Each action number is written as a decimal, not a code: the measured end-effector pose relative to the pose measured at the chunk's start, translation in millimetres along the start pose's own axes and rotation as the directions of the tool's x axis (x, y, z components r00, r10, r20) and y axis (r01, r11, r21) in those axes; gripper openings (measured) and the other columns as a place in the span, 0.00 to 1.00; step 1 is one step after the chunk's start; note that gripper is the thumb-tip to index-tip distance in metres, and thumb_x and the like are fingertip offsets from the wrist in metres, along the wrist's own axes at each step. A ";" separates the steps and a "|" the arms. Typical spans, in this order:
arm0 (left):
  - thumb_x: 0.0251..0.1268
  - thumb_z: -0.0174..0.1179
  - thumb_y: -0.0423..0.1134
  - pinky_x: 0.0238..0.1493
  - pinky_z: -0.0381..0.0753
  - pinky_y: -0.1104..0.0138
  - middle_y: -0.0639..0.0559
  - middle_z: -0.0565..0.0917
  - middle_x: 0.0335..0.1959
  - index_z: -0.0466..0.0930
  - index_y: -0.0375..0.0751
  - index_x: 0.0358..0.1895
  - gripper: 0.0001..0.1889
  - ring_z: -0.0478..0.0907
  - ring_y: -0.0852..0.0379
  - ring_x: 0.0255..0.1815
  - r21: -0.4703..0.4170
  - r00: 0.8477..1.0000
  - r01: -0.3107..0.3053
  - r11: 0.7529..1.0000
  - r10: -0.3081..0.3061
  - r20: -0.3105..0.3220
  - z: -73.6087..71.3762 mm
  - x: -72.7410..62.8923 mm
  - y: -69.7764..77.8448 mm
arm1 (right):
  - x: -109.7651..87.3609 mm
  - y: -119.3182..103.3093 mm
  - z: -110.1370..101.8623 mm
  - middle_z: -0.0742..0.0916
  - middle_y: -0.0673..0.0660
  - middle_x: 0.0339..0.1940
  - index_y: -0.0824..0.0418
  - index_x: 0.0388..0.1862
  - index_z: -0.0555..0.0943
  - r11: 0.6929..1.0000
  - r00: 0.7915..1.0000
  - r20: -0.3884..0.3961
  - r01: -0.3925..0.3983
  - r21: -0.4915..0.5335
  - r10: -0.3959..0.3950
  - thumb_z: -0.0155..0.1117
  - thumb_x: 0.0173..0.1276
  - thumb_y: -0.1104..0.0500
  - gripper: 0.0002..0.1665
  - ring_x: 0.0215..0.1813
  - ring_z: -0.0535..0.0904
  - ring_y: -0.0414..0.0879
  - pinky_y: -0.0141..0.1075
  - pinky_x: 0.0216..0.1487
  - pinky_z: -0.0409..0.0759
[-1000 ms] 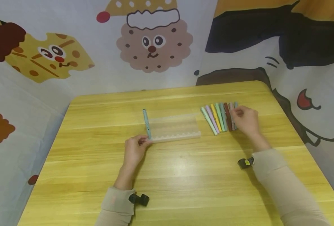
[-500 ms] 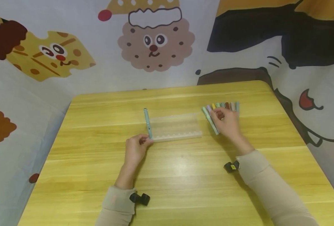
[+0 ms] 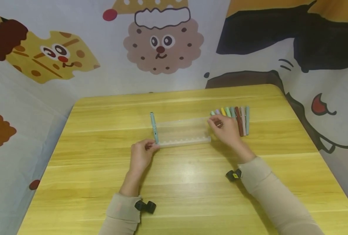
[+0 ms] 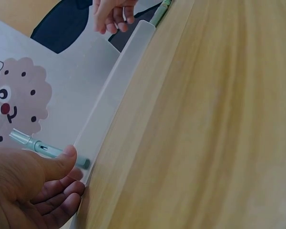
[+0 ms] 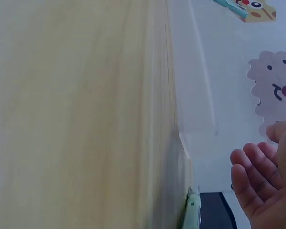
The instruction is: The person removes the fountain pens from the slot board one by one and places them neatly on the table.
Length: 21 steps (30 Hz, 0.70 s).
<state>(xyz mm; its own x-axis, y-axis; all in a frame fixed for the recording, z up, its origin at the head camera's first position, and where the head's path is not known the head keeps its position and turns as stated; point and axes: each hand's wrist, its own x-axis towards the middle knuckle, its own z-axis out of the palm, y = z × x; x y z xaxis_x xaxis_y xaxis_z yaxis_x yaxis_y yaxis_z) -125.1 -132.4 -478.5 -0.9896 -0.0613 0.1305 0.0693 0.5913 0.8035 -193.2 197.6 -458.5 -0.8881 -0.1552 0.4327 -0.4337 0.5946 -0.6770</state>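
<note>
A clear pen rack point(image 3: 185, 142) with a scalloped front edge stands mid-table, and one teal capped pen point(image 3: 154, 127) leans upright in its left end. My left hand point(image 3: 140, 155) grips that end of the rack; in the left wrist view its thumb point(image 4: 66, 160) overlaps the pen's lower part. My right hand point(image 3: 228, 130) hovers by the rack's right end, in front of the row of pens. Its fingers point(image 5: 248, 186) are loosely bent in the right wrist view, with nothing between them.
Several pens lie fanned out at the right, among them a brown pen point(image 3: 239, 122) and a blue-grey pen point(image 3: 247, 120); my right hand partly hides the left ones. The wooden table point(image 3: 188, 195) meets a cartoon-printed cloth point(image 3: 103, 78) behind it.
My right hand has moved left across the pens, from their right end to beside the rack. My left hand, the rack and the teal pen have stayed in place.
</note>
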 end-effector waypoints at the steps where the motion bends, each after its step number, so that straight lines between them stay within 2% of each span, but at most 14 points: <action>1: 0.56 0.75 0.34 0.36 0.89 0.60 0.44 0.89 0.31 0.88 0.31 0.39 0.11 0.87 0.50 0.32 0.002 1.000 -0.001 1.000 0.001 -0.001 0.1 0.2 -0.2 | 0.5 -1.6 1.5 0.90 0.59 0.32 0.67 0.40 0.86 1.000 1.000 0.001 0.003 0.001 -0.003 0.69 0.71 0.62 0.08 0.31 0.86 0.49 0.25 0.31 0.82; 9: 0.56 0.75 0.35 0.36 0.88 0.61 0.44 0.89 0.31 0.88 0.31 0.39 0.11 0.87 0.51 0.32 0.004 1.000 0.008 1.000 -0.008 -0.006 0.0 0.2 -1.0 | 3.6 -13.0 13.1 0.89 0.61 0.30 0.70 0.37 0.86 0.999 0.999 -0.031 0.042 0.024 -0.041 0.69 0.70 0.63 0.08 0.27 0.85 0.50 0.29 0.29 0.83; 16: 0.57 0.75 0.34 0.36 0.88 0.60 0.44 0.89 0.31 0.88 0.32 0.39 0.10 0.87 0.51 0.32 0.003 1.000 0.019 1.000 -0.019 0.005 -0.8 0.2 0.7 | 3.3 -23.2 27.6 0.90 0.60 0.32 0.68 0.38 0.86 0.991 0.991 0.069 0.105 0.080 -0.111 0.69 0.69 0.64 0.06 0.28 0.85 0.47 0.37 0.31 0.87; 21: 0.56 0.75 0.35 0.37 0.88 0.61 0.45 0.89 0.31 0.89 0.32 0.39 0.11 0.87 0.52 0.32 0.017 1.000 0.022 1.000 -0.022 0.011 -0.8 1.8 -0.2 | 3.7 -32.1 40.2 0.90 0.58 0.34 0.67 0.39 0.87 0.986 0.981 0.147 0.109 0.123 -0.127 0.69 0.70 0.64 0.05 0.31 0.86 0.46 0.36 0.34 0.87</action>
<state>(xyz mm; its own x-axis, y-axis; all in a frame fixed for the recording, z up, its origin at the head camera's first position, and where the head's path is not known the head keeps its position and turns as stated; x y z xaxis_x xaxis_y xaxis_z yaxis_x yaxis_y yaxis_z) -126.8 -133.3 -478.0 -0.9922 -0.0649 0.1063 0.0458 0.6037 0.7959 -188.6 146.3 -459.2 -0.8387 -0.3438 0.4224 -0.5433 0.4729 -0.6937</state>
